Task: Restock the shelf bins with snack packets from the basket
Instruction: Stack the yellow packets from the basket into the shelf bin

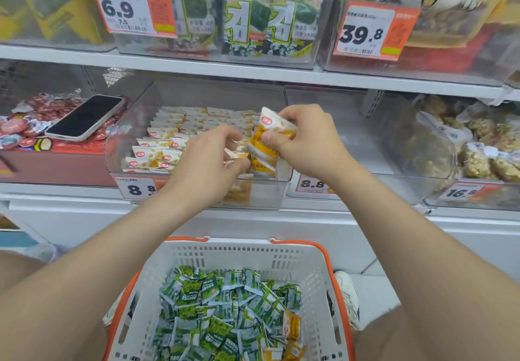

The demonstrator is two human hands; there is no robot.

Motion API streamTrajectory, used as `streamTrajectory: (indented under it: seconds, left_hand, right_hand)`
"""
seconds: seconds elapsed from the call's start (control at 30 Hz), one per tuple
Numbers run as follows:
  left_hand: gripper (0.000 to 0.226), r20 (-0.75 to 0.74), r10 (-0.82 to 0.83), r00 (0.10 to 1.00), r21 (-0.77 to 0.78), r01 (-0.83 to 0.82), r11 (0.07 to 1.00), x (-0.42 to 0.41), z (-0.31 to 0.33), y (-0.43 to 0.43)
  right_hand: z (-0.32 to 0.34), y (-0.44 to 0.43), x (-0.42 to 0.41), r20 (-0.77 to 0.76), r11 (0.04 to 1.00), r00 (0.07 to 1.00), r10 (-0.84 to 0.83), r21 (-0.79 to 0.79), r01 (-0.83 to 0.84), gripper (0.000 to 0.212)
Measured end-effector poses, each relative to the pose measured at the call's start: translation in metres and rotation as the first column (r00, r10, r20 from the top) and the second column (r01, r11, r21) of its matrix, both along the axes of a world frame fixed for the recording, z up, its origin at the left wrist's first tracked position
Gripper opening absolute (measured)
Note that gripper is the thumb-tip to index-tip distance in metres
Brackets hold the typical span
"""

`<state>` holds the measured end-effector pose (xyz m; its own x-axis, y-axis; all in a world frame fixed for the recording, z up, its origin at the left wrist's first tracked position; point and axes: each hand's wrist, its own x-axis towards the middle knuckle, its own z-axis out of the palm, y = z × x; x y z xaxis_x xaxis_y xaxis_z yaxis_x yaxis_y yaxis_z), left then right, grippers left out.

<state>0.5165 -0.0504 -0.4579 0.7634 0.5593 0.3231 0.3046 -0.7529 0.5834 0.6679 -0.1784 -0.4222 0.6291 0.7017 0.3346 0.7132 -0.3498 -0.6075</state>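
In the head view, the right hand (306,141) was over the right end of the clear bin (112,152) on the middle shelf. Its grip was closed, thumb in front and fingers behind, round a stack of yellow packets (264,147) that stood on end and tilted a little to the left. The left hand (208,161) was just beside it, fingers curled. Its grip pinched at the lower left edge of the same stack, though how many packets it had hold of could not be told.

Behind both hands, rows of packets (168,135) of the same white and yellow kind lay in the bin in neat overlapping lines, filling its left and middle parts. A price tag (138,189) hung on the bin's front.

In the bin to the left, a phone (84,117) lay face up on a heap of red sweets (25,127).

Below the forearms stood the basket (242,253), white with orange handles. It held a pile of green packets (219,304) and a few yellow ones (292,327) near its right side. A white shoe (347,296) showed on the floor just right of the basket.
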Motion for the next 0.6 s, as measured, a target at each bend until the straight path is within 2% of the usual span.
streamTrajectory:
  seconds: [0.03, 0.1, 0.2, 0.27, 0.37, 0.5, 0.6]
  left_hand:
    - [0.043, -0.042, -0.002, 0.999, 0.082, 0.006, 0.997, 0.000, -0.001, 0.004]
    - [0.038, -0.148, -0.043, 0.988, 0.170, 0.069, 0.983, -0.001, -0.004, 0.013]
    - [0.033, -0.338, -0.107, 0.935, 0.155, 0.167, 0.974, -0.001, -0.006, 0.020]
    - [0.035, -0.450, -0.133, 0.883, 0.160, 0.227, 0.961, 0.000, -0.004, 0.019]
    - [0.036, -0.531, -0.152, 0.834, 0.190, 0.291, 0.938, 0.001, -0.005, 0.018]
    - [0.036, -0.544, -0.162, 0.823, 0.217, 0.325, 0.921, 0.001, -0.005, 0.020]
    - [0.036, -0.554, -0.161, 0.817, 0.234, 0.338, 0.912, 0.000, -0.005, 0.020]
  right_hand:
    - [-0.002, 0.005, 0.003, 0.038, 0.999, 0.999, -0.039, 0.002, 0.039, 0.013]
    - [-0.007, 0.015, 0.007, 0.169, 0.993, 0.986, -0.017, -0.114, 0.037, 0.013]
    - [-0.009, 0.030, 0.002, 0.408, 0.931, 0.901, 0.147, -0.364, 0.013, 0.009]
    - [-0.009, 0.040, -0.003, 0.485, 0.862, 0.842, 0.237, -0.505, 0.048, 0.011]
    - [-0.011, 0.052, -0.008, 0.524, 0.780, 0.791, 0.317, -0.619, 0.096, 0.018]
    - [-0.024, 0.066, -0.007, 0.500, 0.709, 0.802, 0.329, -0.691, 0.140, 0.025]
    - [-0.029, 0.074, -0.007, 0.536, 0.709, 0.788, 0.303, -0.680, 0.189, 0.026]
